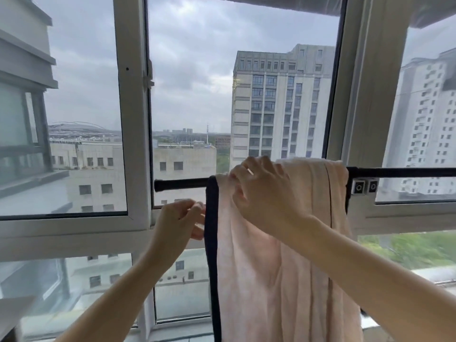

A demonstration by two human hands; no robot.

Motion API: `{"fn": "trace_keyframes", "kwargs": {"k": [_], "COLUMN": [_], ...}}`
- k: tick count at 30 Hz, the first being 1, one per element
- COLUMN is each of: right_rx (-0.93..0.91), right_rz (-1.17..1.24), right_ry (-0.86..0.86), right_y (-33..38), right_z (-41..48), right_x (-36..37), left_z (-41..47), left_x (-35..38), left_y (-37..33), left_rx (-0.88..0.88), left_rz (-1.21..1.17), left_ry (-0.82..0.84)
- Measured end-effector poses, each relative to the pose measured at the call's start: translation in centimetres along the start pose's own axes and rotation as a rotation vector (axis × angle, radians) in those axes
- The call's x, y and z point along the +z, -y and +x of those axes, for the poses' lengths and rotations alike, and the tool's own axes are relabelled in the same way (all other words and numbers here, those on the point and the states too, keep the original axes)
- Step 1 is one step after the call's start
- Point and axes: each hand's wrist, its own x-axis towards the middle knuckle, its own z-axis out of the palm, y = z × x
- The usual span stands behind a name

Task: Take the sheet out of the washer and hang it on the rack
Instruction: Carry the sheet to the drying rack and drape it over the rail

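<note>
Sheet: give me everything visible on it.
The sheet is pale pink cloth with a dark border down one long edge. It is draped over the black rail, bunched, hanging in long folds past the frame's bottom. The right hand grips its top at the rail; the left hand pinches the border.

1. Soft, even daylight comes from a grey overcast sky straight ahead. The scene is bright, with no hard shadows.
2. The sheet is lit from behind and glows pale, its folds showing as faint darker streaks.
3. The left hand and right hand have their near sides in mild shade.
4. The window frame bows and leans toward the edges, a wide-angle effect.
5. Trees at lower right are smeared, and the bottom corners are soft.
6. The right-hand pane looks washed out.
</note>
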Motion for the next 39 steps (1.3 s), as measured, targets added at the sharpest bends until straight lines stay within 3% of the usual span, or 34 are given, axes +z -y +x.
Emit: {"fn": "trace_keyframes", "kwargs": {"k": [7,14,20,26,30,37,39], "right_rx": [0.147,0.313,0.423,0.633,0.686,0.594,0.542], "right_rz": [-0.107,-0.193,0.085,0.519,0.611,0.315,0.212], "right_ry": [-0.141,-0.062,-0.096,-0.122,-0.118,-0.159,-0.177], "right_y": [3.3,5.9,7.1,6.9,7.0,7.0,6.5], "right_z": [0.2,-0.5,-0.4,-0.8,-1.2,-0.8,-0.6], "right_x": [1.9,2.6,2.5,1.0,0.0,-0.7,-1.0], "left_z": [3.0,5.4,6.0,7.1,7.5,7.6,7.7], "left_x": [-1.2,0.5,1.2,1.7,2.4,3.0,2.5], "left_y": [2.1,3.4,4.4,4.2,3.3,3.4,3.6], "left_rx": [0.002,0.052,0.093,0.157,0.226,0.210,0.119], "left_rz": [-0.103,-0.174,-0.229,-0.265,-0.224,-0.215,-0.352], "left_ry": [0.240,0.383,0.466,0.425,0.533,0.462,0.521]}}
